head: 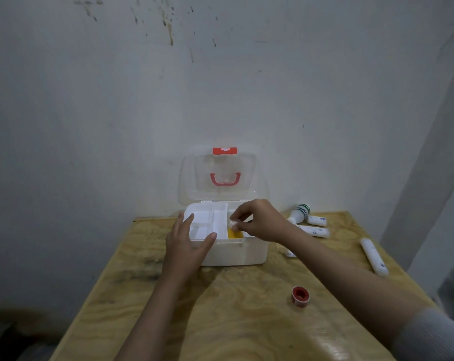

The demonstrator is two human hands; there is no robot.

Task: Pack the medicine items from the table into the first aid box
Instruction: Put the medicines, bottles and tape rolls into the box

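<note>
The white first aid box [242, 254] stands at the back of the wooden table, its clear lid [222, 178] raised against the wall. A white divided tray [207, 222] fills its left half. My left hand [185, 243] grips the tray's front left corner. My right hand [257, 221] hovers over the box's right compartment, pinching a small white item [233, 223] above a yellow object [235, 233] inside. Still on the table are a white bottle [300, 213], white tubes [314, 230], a long white tube [374, 256] and a red tape roll [300, 296].
The table [220, 321] is pale plywood pushed against a stained grey wall. Its left edge runs diagonally down toward the lower left. A grey pillar rises at the right. One more white tube [289, 252] lies partly hidden behind my right forearm.
</note>
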